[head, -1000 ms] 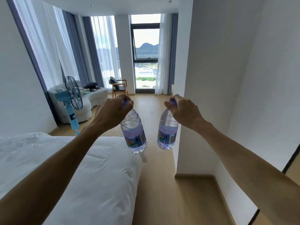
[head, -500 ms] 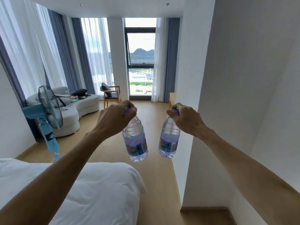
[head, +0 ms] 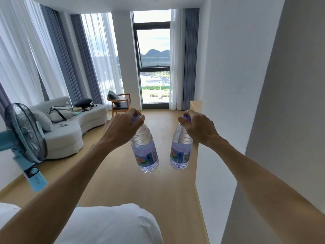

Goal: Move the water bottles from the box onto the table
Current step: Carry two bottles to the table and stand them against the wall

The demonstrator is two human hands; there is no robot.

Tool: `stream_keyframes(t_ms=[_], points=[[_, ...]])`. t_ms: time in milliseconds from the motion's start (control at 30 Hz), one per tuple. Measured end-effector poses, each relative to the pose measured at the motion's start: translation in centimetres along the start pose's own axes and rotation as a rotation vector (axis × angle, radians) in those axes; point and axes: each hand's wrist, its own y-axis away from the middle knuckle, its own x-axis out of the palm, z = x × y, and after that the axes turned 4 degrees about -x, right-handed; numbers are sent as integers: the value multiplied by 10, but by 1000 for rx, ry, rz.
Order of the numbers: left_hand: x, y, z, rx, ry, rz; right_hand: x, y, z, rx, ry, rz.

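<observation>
Bed, white cover, nearest, low in view; its corner reaches toward the middle of the floor. Both forearms extend out over it.

Left hand: fingers curled down over the cap of the left bottle, gripping it at the top. Bottle hangs in the air, tilted slightly, base swung to the right. Clear plastic, coloured label round the lower half.

Right hand: same grip, fingers closed round the purple cap of the right bottle. Bottle hangs nearly upright. The two bottles are near each other but apart, a gap of bare floor showing between them. Neither touches any surface.

Right side: white wall, its corner edge just behind the right bottle. A wooden ledge runs along that edge farther back.

Left side: blue standing fan, close to the bed.

Wooden floor runs as an open lane between bed and wall, widening beyond.

Farther: white curved sofa with cushions and a bag, wooden armchair, then tall window with grey and sheer curtains.
</observation>
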Motion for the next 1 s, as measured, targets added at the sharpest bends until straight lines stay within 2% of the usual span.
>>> stream_keyframes(t_ms=[233, 567, 767, 1000], points=[[69, -98, 52, -87, 11, 36, 67, -118, -72, -46, -29, 36], [160, -237, 144, -167, -8, -5, 161, -264, -155, -60, -24, 73], [224, -329, 214, -128, 31, 27, 227, -347, -199, -55, -13, 106], [280, -440, 276, -80, 80, 90, 281, -447, -247, -1, -4, 61]])
